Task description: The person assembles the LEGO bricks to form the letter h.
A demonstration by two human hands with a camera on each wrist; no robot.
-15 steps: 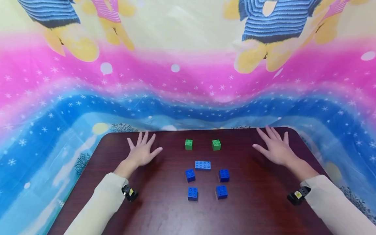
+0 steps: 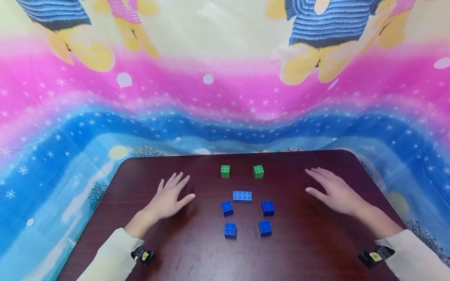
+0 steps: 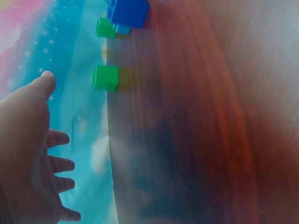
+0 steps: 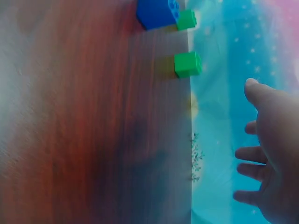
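My left hand [image 2: 168,198] hovers over the left part of the table with its fingers spread and nothing in it. Over the right part, my right hand [image 2: 335,191] is likewise bare, fingers extended and thumb apart. Between them lie toy building bricks, studs up. Two green bricks [image 2: 225,171] [image 2: 258,171] stand at the back. A longer light blue brick [image 2: 242,196] lies in the middle. Nearer the front are several dark blue square bricks [image 2: 230,230], in two pairs. Both wrist views show a green brick [image 3: 106,78] beyond the thumb; neither hand touches a brick.
The dark wooden table [image 2: 197,249] has rounded back corners. Behind and beside it hangs a colourful printed cloth [image 2: 211,97], close against the table's back edge. Each wrist wears a small black camera [image 2: 143,256] at the sleeve cuff.
Both hands have drawn back toward the person, the right one also slightly outward. Their fingers are less widely spread than before. The bricks stay in place on the table.
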